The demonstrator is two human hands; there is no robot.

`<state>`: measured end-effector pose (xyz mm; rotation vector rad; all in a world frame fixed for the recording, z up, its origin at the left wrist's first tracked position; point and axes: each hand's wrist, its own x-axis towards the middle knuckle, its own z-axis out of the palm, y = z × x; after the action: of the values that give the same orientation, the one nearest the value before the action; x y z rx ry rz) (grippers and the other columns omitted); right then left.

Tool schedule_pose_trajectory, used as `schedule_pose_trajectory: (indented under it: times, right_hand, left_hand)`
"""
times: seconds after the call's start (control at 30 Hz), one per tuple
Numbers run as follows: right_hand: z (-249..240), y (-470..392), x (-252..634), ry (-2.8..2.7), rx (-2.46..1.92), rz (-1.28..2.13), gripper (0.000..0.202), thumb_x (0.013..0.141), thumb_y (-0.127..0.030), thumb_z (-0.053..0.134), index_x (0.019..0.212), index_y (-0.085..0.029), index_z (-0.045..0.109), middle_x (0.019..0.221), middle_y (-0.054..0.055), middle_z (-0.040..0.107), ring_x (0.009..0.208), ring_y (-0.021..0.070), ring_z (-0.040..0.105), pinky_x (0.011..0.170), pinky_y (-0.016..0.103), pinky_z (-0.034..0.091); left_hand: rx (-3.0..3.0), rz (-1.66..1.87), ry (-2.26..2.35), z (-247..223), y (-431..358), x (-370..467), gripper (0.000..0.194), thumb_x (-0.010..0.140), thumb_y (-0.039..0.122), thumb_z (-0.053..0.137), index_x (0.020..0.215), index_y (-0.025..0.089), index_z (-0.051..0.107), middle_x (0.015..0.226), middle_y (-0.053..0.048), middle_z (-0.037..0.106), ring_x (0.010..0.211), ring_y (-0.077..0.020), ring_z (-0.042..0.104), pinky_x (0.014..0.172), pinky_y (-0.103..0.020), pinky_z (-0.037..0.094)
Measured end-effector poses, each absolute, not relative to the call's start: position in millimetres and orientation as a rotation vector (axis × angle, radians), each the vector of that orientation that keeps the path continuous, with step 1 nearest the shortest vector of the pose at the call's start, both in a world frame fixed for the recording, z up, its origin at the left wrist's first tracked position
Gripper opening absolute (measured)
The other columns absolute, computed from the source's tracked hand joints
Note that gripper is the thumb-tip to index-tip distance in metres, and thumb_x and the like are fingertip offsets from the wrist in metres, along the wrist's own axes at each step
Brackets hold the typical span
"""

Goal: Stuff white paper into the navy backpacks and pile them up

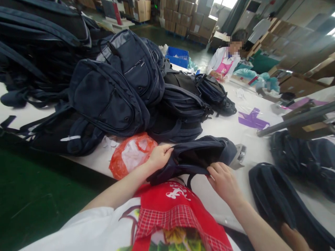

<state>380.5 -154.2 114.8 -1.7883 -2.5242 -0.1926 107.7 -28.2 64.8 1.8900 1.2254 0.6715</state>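
Observation:
A dark navy backpack [199,151] lies on the table in front of me with its opening spread and its black inside showing. My left hand [161,157] pinches the opening's edge at the left end. Fingers of my right hand [222,177] are closed on the near edge, further right. Beside my left hand sits a red plastic bag [132,153] with white pieces in it. A grey-white object [239,155], perhaps a tape dispenser, stands just past the backpack's right end.
Piled navy backpacks [110,94] cover the table's left and middle. Another dark bag [282,195] lies at right, with another person's hand [295,238] on it. Purple tape [253,119] and a blue bin [177,56] are farther off. A co-worker [225,61] sits across the table.

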Motion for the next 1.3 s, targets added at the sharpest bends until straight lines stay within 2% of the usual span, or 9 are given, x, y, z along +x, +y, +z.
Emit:
schedule_pose_trajectory:
  times: [0.1,0.23,0.37,0.47,0.73,0.87,1.0,1.2,1.3]
  right_hand:
    - [113.6,-163.0,373.1,-2.5,-1.766,-0.168,0.012,0.082,-0.009,0.059,0.09,-0.019,0.061,0.101,0.008,0.065,0.099,0.0245,0.056,0.09,0.037,0.044]
    - [116.5,-165.2,364.6,-2.559,-1.709,-0.148,0.013,0.084,-0.008,0.055,0.082,-0.021,0.059,0.088,0.005,0.066,0.089,0.0224,0.059,0.087,0.037,0.045]
    - [124.9,-153.5,360.0,-2.585,-1.482,-0.256,0.016,0.088,-0.011,0.05,0.088,-0.022,0.061,0.092,0.005,0.069,0.091,0.0214,0.061,0.098,0.041,0.041]
    - [129.3,-141.4,350.0,-2.555,-1.293,-0.296,0.021,0.09,-0.012,0.046,0.094,-0.025,0.062,0.094,0.004,0.071,0.092,0.0199,0.062,0.107,0.042,0.035]
    - [126.3,-126.5,312.3,-2.44,-1.021,-0.185,0.031,0.09,-0.011,0.043,0.099,-0.028,0.067,0.096,0.006,0.073,0.095,0.0205,0.062,0.109,0.038,0.034]
    - [132.0,-115.9,306.2,-2.512,-0.955,-0.255,0.03,0.088,-0.009,0.044,0.099,-0.025,0.067,0.097,0.007,0.073,0.096,0.0211,0.062,0.11,0.039,0.034]
    - [136.5,-109.0,308.0,-2.594,-0.882,-0.353,0.026,0.088,-0.008,0.046,0.097,-0.02,0.067,0.097,0.01,0.073,0.095,0.0224,0.062,0.11,0.041,0.033]
    - [133.3,-115.1,305.6,-2.598,-0.946,-0.418,0.024,0.09,-0.009,0.049,0.099,-0.023,0.067,0.099,0.005,0.073,0.097,0.0181,0.064,0.109,0.037,0.037]
    - [126.0,-123.7,297.5,-2.619,-1.0,-0.43,0.025,0.091,-0.012,0.051,0.102,-0.026,0.068,0.1,0.001,0.074,0.097,0.0178,0.065,0.102,0.035,0.043]
  left_hand:
    - [1.893,0.673,1.234,61.7,-31.6,102.5,0.031,0.094,0.033,0.045,0.07,0.018,0.059,0.066,0.001,0.06,0.064,-0.0144,0.054,0.063,-0.026,0.039]
    - [1.836,0.646,1.207,47.5,-29.7,94.2,0.034,0.092,0.038,0.046,0.067,0.018,0.056,0.061,0.002,0.053,0.061,-0.013,0.05,0.06,-0.025,0.037]
    - [1.611,0.515,1.141,21.9,-12.1,68.5,0.048,0.098,0.045,0.031,0.081,0.015,0.065,0.061,0.001,0.057,0.055,-0.0115,0.054,0.055,-0.023,0.041]
    - [1.543,0.54,1.399,4.7,8.8,20.7,0.053,0.1,0.037,0.019,0.093,0.014,0.066,0.067,-0.003,0.065,0.056,-0.0116,0.059,0.055,-0.022,0.045]
    - [1.682,0.588,1.783,-2.4,9.8,-80.2,0.018,0.085,0.026,0.057,0.091,0.017,0.072,0.1,-0.008,0.07,0.098,-0.0208,0.062,0.093,-0.034,0.047]
    - [1.813,0.528,1.812,-8.4,1.4,-68.4,0.042,0.064,0.022,0.08,0.105,0.02,0.069,0.128,-0.011,0.059,0.124,-0.0291,0.049,0.108,-0.04,0.037]
    - [1.845,0.505,1.911,3.6,3.2,-66.7,0.006,0.08,0.016,0.064,0.085,0.017,0.066,0.106,-0.01,0.066,0.106,-0.025,0.058,0.098,-0.038,0.044]
    - [1.454,1.44,1.917,94.0,-14.0,-34.8,0.029,0.098,0.044,0.041,0.103,0.018,0.053,0.08,-0.003,0.062,0.071,-0.0152,0.059,0.071,-0.027,0.048]
    - [1.429,1.265,1.22,133.8,-30.9,33.0,0.037,0.1,0.05,0.03,0.103,0.02,0.051,0.082,-0.002,0.064,0.07,-0.0138,0.06,0.063,-0.024,0.048]
